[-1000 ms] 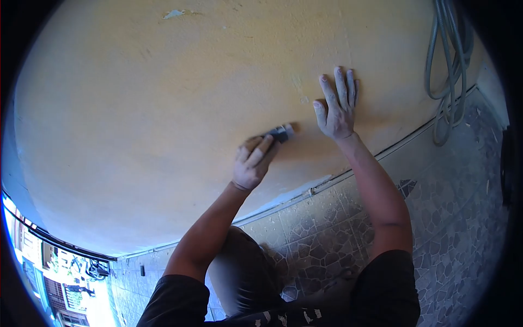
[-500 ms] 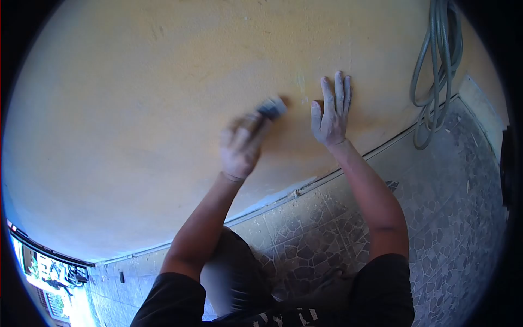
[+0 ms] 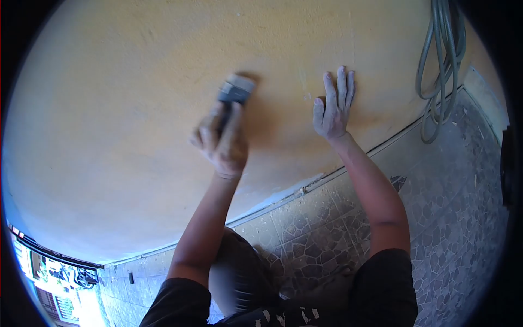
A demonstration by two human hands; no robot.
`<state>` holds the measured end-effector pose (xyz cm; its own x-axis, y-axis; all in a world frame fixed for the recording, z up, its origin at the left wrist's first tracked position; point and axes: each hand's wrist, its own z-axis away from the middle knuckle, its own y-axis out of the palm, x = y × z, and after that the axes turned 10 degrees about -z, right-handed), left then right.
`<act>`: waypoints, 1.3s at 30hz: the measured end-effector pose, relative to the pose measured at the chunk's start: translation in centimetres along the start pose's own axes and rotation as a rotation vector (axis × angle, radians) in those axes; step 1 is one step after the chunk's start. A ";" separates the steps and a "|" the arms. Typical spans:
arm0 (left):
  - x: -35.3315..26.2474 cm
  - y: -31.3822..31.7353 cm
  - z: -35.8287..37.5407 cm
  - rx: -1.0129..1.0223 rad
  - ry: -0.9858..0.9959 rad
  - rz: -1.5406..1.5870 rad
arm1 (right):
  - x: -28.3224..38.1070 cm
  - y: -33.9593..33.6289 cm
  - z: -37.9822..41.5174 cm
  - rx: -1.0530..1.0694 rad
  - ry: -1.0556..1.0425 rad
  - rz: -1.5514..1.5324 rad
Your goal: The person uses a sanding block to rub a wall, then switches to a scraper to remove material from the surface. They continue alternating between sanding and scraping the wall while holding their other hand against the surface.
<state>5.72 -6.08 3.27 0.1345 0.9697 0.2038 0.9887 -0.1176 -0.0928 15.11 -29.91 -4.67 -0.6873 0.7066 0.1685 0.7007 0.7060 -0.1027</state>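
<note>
Left hand (image 3: 222, 143): clenched on scraper (image 3: 234, 91), blade pressed against wall (image 3: 136, 109) | right hand (image 3: 333, 109): released, palm flat on wall beside it, likely bracing | hose (image 3: 441, 71) hangs farther right.

Sunlit yellow wall (image 3: 136, 125) above stone-patterned floor (image 3: 452, 218).

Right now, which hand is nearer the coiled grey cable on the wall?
Right. The right hand lies flat on the yellow wall, just left of the cable. The left hand holds the scraper farther left.
</note>
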 end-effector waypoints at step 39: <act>1.0 -0.6 0.3 0.083 0.150 -0.100 | -1.8 1.1 0.2 -0.158 -0.034 -0.054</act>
<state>5.25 -5.03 3.26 0.0504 0.9320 0.3589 0.9897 0.0016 -0.1433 17.11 -30.41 -5.29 -0.7292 0.6706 0.1361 0.6818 0.7289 0.0614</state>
